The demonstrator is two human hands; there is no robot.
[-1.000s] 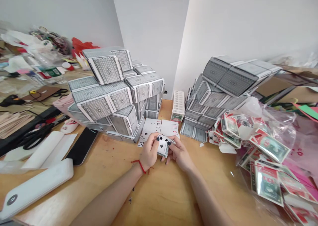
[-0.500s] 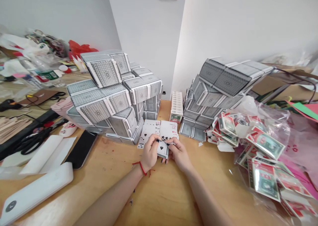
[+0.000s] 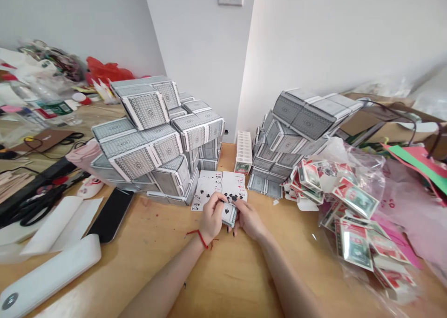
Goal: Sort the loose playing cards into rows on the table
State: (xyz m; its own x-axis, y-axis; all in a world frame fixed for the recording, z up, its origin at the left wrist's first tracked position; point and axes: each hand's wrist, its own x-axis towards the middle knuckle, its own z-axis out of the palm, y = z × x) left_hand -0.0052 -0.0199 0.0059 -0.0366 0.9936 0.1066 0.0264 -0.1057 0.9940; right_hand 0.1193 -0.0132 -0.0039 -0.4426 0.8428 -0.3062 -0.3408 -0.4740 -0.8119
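Between my two hands are playing cards (image 3: 227, 213), with a spade face turned up and a patterned back edge showing. My left hand (image 3: 212, 215), with a red cord at the wrist, is closed on their left side. My right hand (image 3: 248, 218) grips the right side, its thumb near the top edge and other fingers partly hidden beneath. Just beyond, more face-up playing cards (image 3: 206, 187) lie spread on the table in overlapping rows. Behind them stands a row of small card boxes (image 3: 243, 146).
Stacked blocks made of cards rise at left (image 3: 139, 145) and right (image 3: 296, 118). Boxed card decks (image 3: 354, 243) lie in clear plastic on the right. A black phone (image 3: 111, 213), a white oblong device (image 3: 52, 271) and scissors (image 3: 45, 201) lie left.
The view has shifted slightly, so the surroundings sit a little further left. My right thumb and fingers have moved a little along the top of the cards; both hands keep their hold.
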